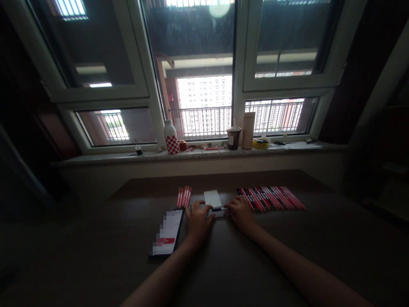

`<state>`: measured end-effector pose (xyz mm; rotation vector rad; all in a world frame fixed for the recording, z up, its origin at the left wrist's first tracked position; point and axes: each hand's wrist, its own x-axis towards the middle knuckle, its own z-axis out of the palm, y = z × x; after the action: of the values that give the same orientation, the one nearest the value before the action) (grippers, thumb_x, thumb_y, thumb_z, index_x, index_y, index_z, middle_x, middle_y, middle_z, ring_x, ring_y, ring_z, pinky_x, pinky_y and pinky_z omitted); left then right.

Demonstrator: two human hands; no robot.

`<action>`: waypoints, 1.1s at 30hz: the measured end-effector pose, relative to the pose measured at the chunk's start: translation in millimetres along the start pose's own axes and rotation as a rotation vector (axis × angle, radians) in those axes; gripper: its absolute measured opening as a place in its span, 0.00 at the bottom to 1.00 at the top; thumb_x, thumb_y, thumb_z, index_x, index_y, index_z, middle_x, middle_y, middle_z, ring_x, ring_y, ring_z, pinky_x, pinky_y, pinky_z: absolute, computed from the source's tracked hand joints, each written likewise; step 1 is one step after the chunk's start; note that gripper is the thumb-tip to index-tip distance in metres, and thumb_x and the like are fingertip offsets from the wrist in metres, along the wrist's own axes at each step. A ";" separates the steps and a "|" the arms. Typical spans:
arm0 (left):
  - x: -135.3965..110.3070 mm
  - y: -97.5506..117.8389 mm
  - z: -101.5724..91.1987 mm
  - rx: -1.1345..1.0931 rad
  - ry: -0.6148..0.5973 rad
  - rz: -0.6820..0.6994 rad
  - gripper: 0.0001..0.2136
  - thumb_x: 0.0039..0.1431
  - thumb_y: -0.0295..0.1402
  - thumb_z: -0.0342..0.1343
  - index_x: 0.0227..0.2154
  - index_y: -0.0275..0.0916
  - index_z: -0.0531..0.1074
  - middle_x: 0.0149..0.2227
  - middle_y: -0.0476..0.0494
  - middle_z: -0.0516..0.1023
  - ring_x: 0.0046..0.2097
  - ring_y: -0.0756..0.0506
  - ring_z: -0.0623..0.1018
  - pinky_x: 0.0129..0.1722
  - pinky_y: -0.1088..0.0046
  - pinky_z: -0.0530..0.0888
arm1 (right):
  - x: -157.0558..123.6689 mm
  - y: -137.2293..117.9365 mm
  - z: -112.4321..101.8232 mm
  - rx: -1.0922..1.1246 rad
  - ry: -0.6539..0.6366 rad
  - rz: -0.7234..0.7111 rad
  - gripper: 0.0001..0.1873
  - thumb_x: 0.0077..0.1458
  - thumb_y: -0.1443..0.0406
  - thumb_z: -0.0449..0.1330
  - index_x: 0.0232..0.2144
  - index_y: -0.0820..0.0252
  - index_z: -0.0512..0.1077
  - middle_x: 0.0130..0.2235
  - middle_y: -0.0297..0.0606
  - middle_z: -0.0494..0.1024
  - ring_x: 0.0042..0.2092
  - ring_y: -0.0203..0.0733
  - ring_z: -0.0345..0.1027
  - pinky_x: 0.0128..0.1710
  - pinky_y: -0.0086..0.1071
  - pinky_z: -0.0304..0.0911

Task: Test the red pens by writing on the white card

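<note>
My left hand (198, 219) and my right hand (240, 213) meet over the dark table (287, 247), both pinching the ends of a small dark pen-like piece (217, 209) held level between them. A white card or box (212, 198) lies just behind it. A few pink-red pens (184, 197) lie bundled left of the card. A long row of several pink-red pens (271, 198) is spread out to the right, just beyond my right hand.
A phone (168, 233) with a lit screen lies left of my left hand. The windowsill (204, 153) behind holds a red-checked white bottle (171, 137), a cup (233, 137), a tall beige tumbler (248, 130) and small items.
</note>
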<state>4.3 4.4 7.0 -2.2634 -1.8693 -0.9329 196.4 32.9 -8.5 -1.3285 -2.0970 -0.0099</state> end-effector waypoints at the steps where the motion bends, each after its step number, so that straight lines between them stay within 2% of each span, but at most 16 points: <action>1: 0.0 -0.1 -0.1 0.002 -0.002 0.003 0.10 0.55 0.37 0.57 0.40 0.48 0.75 0.49 0.44 0.69 0.54 0.40 0.66 0.57 0.53 0.56 | 0.1 0.2 0.4 0.000 -0.005 -0.005 0.09 0.55 0.66 0.61 0.39 0.52 0.78 0.38 0.38 0.77 0.49 0.48 0.58 0.49 0.39 0.52; 12: 0.9 0.8 -0.1 0.019 -0.009 0.009 0.07 0.56 0.35 0.56 0.37 0.47 0.76 0.49 0.44 0.69 0.53 0.40 0.66 0.57 0.52 0.55 | -0.4 -2.5 -1.1 0.004 -0.019 -0.036 0.10 0.55 0.66 0.61 0.40 0.51 0.77 0.38 0.37 0.76 0.49 0.47 0.58 0.49 0.38 0.54; 33: 1.4 2.3 -1.7 0.034 0.007 -0.036 0.07 0.57 0.33 0.54 0.38 0.46 0.75 0.48 0.44 0.70 0.53 0.41 0.67 0.58 0.51 0.54 | 0.4 -1.6 -3.5 -0.019 0.004 0.029 0.10 0.56 0.68 0.59 0.39 0.54 0.78 0.38 0.39 0.77 0.48 0.48 0.59 0.49 0.39 0.53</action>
<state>5.8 4.2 9.8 -2.2117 -1.9135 -0.9058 196.8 31.3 -5.0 -1.3691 -2.0788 -0.0202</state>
